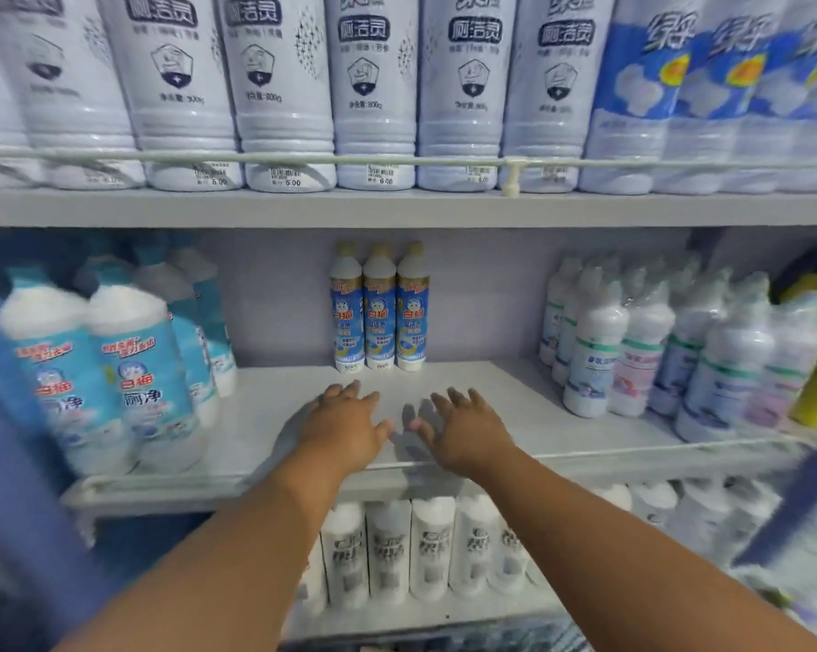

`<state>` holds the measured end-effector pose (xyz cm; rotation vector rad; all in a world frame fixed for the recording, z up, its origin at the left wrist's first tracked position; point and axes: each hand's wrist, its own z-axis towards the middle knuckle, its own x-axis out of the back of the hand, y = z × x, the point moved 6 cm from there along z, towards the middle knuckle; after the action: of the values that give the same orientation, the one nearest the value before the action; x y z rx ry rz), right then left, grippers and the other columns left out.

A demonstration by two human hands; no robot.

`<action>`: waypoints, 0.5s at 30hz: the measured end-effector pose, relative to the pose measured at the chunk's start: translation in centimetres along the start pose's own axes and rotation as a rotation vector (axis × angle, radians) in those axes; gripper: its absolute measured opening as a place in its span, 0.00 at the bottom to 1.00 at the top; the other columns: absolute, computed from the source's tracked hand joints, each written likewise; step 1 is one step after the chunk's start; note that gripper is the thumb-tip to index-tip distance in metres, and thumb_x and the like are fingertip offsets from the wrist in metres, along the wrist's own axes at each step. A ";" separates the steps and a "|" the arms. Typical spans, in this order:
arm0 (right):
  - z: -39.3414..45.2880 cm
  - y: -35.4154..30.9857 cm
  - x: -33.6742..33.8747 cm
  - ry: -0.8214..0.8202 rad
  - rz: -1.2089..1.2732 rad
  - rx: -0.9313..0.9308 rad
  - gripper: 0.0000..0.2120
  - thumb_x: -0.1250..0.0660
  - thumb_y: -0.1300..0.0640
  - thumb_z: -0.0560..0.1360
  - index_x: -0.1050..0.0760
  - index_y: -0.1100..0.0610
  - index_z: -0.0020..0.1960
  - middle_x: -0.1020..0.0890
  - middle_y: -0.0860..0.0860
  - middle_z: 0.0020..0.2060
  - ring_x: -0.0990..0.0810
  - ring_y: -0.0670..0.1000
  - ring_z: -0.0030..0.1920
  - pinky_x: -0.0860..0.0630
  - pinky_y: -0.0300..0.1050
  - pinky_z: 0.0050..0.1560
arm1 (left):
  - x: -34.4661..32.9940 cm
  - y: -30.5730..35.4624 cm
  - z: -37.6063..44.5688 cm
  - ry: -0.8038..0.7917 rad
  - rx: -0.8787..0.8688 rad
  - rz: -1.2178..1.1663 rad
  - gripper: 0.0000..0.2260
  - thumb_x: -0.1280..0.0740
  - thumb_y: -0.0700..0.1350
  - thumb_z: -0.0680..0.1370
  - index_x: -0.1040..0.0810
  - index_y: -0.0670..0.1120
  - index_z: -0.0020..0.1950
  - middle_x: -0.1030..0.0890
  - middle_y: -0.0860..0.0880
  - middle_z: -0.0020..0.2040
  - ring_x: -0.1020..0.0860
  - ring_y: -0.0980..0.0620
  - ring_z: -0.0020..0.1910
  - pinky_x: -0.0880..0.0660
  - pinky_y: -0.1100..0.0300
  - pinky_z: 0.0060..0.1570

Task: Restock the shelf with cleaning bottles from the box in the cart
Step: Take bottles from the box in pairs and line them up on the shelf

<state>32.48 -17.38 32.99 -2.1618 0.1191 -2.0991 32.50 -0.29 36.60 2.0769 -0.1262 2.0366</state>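
Both hands, left hand (345, 428) and right hand (463, 432), spread empty over the shelf (515, 416).
Three bottles (379, 310) stand upright behind, caps up.

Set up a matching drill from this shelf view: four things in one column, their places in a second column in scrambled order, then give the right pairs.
Things
1. three slim gold-capped bottles
2. large white bottles
3. shrink-wrapped bottles
4. left hand

Places
A. on the top shelf, behind the white rail
B. at the right end of the middle shelf
C. spread open and empty over the bare middle shelf, beside the right hand
D. upright at the back of the middle shelf, side by side

Pairs: 1-D, 2-A, 3-B, 4-C
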 end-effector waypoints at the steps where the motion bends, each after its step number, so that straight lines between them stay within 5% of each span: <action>1: -1.2 0.2 0.1 0.007 -0.007 0.005 0.51 0.71 0.28 0.66 0.45 0.54 0.81 0.39 0.54 0.80 0.45 0.58 0.80 0.44 0.59 0.77 | 0.1 0.4 -1.3 0.008 0.006 0.005 0.29 0.46 0.63 0.82 0.42 0.53 0.81 0.46 0.48 0.82 0.47 0.45 0.79 0.46 0.51 0.77; 6: -9.8 1.1 2.1 0.051 0.014 0.069 0.35 0.53 0.34 0.81 0.49 0.52 0.82 0.45 0.54 0.81 0.50 0.59 0.81 0.47 0.57 0.79 | 0.0 2.3 -8.3 0.068 0.042 0.056 0.29 0.47 0.65 0.81 0.39 0.55 0.80 0.44 0.48 0.81 0.45 0.45 0.79 0.44 0.51 0.76; 15: -22.0 4.3 -1.2 0.018 0.058 0.101 0.35 0.50 0.35 0.82 0.50 0.53 0.82 0.46 0.54 0.82 0.51 0.57 0.81 0.48 0.55 0.80 | -4.4 5.7 -18.6 0.052 0.100 -0.023 0.27 0.44 0.65 0.80 0.36 0.56 0.78 0.41 0.50 0.80 0.43 0.46 0.78 0.41 0.49 0.75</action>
<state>10.56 -22.24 31.78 -2.0579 0.0741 -2.0469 12.96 -2.12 32.92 2.0700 0.0088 2.1224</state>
